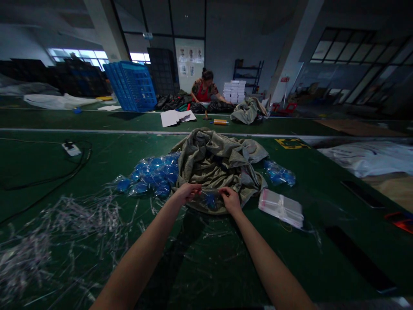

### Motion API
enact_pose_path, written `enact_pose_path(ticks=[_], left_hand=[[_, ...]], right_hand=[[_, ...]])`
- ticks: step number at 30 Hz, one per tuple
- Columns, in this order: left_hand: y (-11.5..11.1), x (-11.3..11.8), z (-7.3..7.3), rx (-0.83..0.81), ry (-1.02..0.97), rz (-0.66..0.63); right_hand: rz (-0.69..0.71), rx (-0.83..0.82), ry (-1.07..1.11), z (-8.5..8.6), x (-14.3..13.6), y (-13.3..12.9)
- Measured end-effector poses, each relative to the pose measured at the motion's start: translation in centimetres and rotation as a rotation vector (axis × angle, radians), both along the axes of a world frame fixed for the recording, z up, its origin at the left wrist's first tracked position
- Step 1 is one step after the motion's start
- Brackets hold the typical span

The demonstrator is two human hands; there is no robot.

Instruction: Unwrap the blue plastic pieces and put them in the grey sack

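Note:
My left hand [188, 192] and my right hand [230, 199] meet at the near edge of a crumpled olive-grey cloth [219, 161] on the green table [322, 258]. Between them they pinch a small clear plastic bag with a blue piece inside [210, 199]. A heap of similar blue pieces in clear bags [151, 176] lies just left of the cloth. A smaller clump of bagged blue pieces [279, 173] lies to its right. A flat stack of empty clear bags [280, 207] rests close to my right hand.
Several clear plastic strips [64, 228] litter the table's near left. A power strip [71, 149] with a black cable lies far left. Across the table a person [205, 88] sits working, beside a blue crate [132, 85], white papers [177, 116] and another cloth [248, 110].

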State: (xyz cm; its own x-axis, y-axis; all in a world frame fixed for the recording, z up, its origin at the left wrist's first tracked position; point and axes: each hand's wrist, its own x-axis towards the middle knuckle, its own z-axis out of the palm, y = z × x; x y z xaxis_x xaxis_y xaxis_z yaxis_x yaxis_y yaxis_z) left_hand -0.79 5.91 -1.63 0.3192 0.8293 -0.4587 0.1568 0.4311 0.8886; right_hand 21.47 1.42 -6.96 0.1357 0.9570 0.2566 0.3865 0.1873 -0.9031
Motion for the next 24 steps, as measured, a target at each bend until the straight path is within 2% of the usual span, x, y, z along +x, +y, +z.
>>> enact_pose_path(ticks=[6,13,17,24], left_hand=[[-1.9,-0.4,-0.8,0.075,-0.062,-0.022],[-3.6,-0.8,-1.3,0.112,-0.031,-0.028],[-4.4,-1.0,-1.3,0.127,-0.001,-0.034],[-5.2,-1.4,-2.3,0.182,0.118,-0.074]], right_hand=[[-0.055,-0.152,0.058,1.0,0.7,-0.4],[0.028,-0.398,0.137,1.9,0.6,-0.9],[0.051,-0.435,0.184,1.8,0.5,-1.7],[0.059,-0.433,0.217,1.2,0.9,-2.5]])
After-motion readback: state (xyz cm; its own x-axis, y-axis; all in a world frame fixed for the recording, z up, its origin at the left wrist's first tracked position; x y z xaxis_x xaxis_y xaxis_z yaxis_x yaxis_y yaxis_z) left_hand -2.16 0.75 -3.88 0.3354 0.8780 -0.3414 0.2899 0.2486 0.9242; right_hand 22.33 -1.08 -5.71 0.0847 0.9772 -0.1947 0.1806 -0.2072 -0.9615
